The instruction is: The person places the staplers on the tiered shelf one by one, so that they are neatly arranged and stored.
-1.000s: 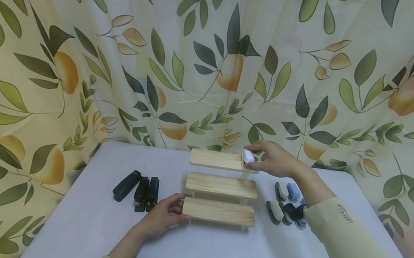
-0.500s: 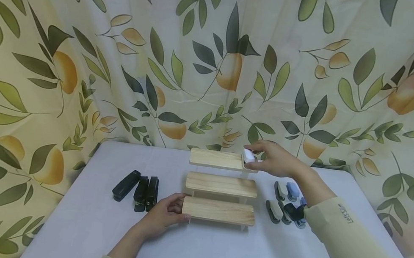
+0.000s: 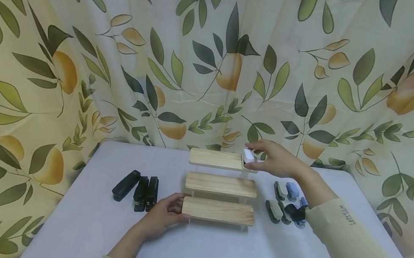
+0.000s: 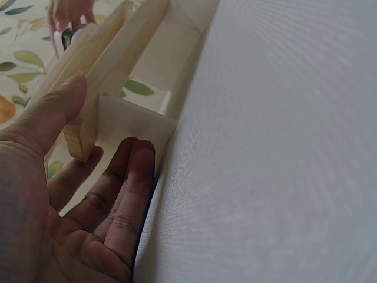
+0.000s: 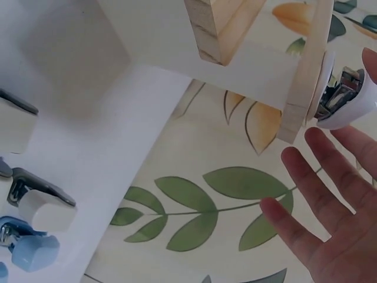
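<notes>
A three-tier wooden stand (image 3: 218, 211) with pale legs stands mid-table. My left hand (image 3: 164, 217) grips the left end of its lowest step; in the left wrist view the thumb lies over the plank (image 4: 82, 138) and the other fingers curl beneath. On the top step's right end sits a small white stapler (image 3: 248, 156), which my right hand (image 3: 278, 160) holds between thumb and fingers. The right wrist view shows the stapler's metal inside (image 5: 344, 94), its base against the plank, with the lower fingers spread beside it.
Several small white and blue staplers (image 3: 273, 211) lie right of the stand, partly behind the right wrist's black strap. Left of it are three black staplers (image 3: 140, 194). A patterned curtain (image 3: 212, 83) hangs behind the white table (image 3: 215, 257).
</notes>
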Demonstrator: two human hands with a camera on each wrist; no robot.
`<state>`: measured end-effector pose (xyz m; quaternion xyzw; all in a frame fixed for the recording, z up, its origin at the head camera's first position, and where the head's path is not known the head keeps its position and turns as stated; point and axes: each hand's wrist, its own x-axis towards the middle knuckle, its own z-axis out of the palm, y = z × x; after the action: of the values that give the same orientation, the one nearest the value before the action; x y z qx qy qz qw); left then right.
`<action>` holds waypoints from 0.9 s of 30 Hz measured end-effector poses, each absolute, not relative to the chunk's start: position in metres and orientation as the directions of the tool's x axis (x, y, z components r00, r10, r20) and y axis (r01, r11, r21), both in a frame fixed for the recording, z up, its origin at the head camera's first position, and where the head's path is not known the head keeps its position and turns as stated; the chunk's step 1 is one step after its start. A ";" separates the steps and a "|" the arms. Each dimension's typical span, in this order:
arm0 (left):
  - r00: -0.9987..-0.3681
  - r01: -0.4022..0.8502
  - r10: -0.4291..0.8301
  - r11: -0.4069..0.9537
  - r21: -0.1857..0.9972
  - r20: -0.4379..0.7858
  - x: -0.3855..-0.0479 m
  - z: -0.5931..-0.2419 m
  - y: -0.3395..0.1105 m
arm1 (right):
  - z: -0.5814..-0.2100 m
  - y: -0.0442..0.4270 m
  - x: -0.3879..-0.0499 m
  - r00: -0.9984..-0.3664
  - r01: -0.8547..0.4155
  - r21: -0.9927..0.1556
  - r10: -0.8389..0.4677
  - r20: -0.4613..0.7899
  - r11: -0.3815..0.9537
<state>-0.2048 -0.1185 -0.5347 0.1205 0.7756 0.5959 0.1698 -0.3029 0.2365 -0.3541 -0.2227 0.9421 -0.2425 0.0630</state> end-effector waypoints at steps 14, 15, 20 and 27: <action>-0.914 -0.020 0.386 0.260 0.965 -0.123 -0.205 -0.536 -0.119 | -0.359 0.256 -0.298 -0.900 -0.377 -0.489 -0.435 -0.005 0.787; -0.914 -0.021 0.386 0.260 0.965 -0.124 -0.205 -0.536 -0.119 | -0.360 0.257 -0.297 -0.901 -0.375 -0.490 -0.433 -0.007 0.787; -0.915 -0.020 0.385 0.258 0.966 -0.122 -0.205 -0.535 -0.119 | -0.367 0.267 -0.295 -0.906 -0.366 -0.478 -0.423 -0.013 0.799; -0.916 -0.018 0.382 0.263 0.965 -0.121 -0.205 -0.536 -0.119 | -0.377 0.279 -0.291 -0.916 -0.339 -0.473 -0.400 -0.032 0.813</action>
<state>-0.2051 -0.1191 -0.5358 0.1172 0.7767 0.5957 0.1677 -0.2912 0.2787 -0.3773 -0.1946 0.9499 -0.2356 0.0651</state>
